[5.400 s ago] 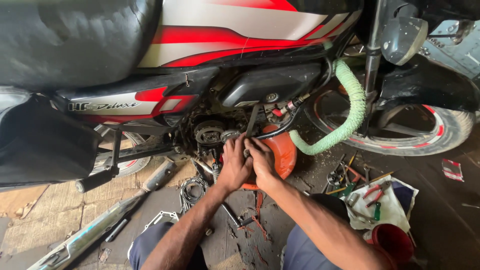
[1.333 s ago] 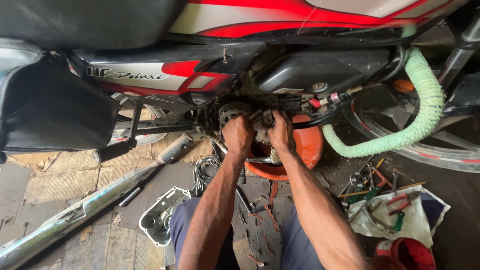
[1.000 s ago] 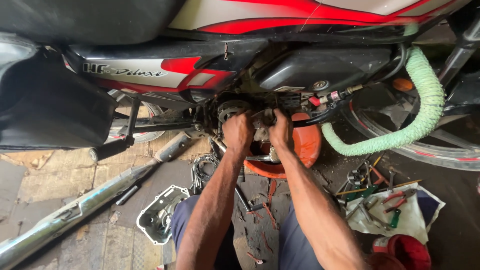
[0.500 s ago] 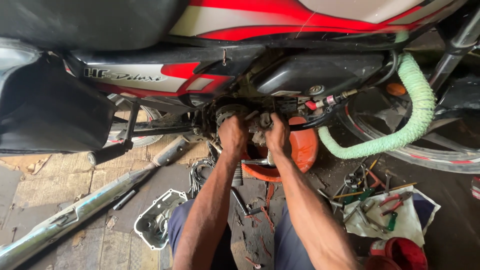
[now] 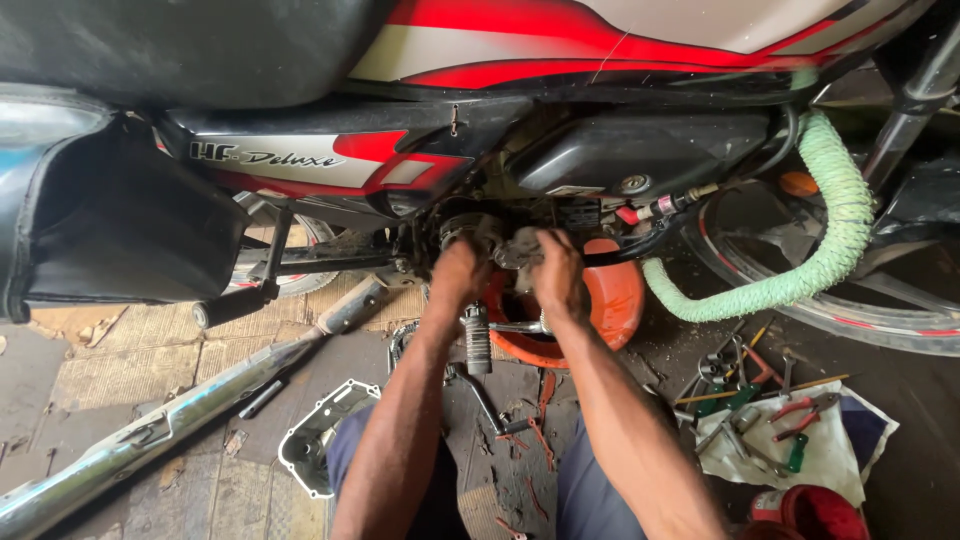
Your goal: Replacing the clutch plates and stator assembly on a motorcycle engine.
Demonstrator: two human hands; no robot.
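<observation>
1. The person is crouching on the floor (image 5: 120, 370) beside a motorcycle (image 5: 520, 60), working both hands into the open side of the engine (image 5: 500, 235), which sits under the black cover and just above an orange basin (image 5: 610, 300).

2. The left hand (image 5: 458, 280) is pressing against the left part of the engine, fingers curled inward. Its grip looks closed around something small there, but the part itself is hidden behind the knuckles, so I cannot tell what it is pinching.

3. The right hand (image 5: 560, 275) is curling over a grey metal part (image 5: 518, 245) at the engine's middle. The fingers are wrapped close, not spread, and touching that part from above.

4. To do this step well, I would judge that both wrists should be staying straight and close to the engine, so that force is going squarely into the part and not sideways.

5. The basin is sitting directly beneath the hands, which is useful: anything that slips or drips is likely falling into it rather than onto the floor.

6. A footrest (image 5: 476, 335) is sticking out just below the left wrist; the forearm should be keeping clear of it.

7. A removed metal cover (image 5: 320, 435) is lying on the floor near the person's left knee, and an exhaust pipe (image 5: 150, 440) is stretching toward the floor's lower left corner.

8. Pliers and other tools are lying on a white cloth (image 5: 830, 450) toward the floor's lower right corner, within reach of the right hand.

9. A green hose (image 5: 830, 230) is looping well to the right of the work.
</observation>
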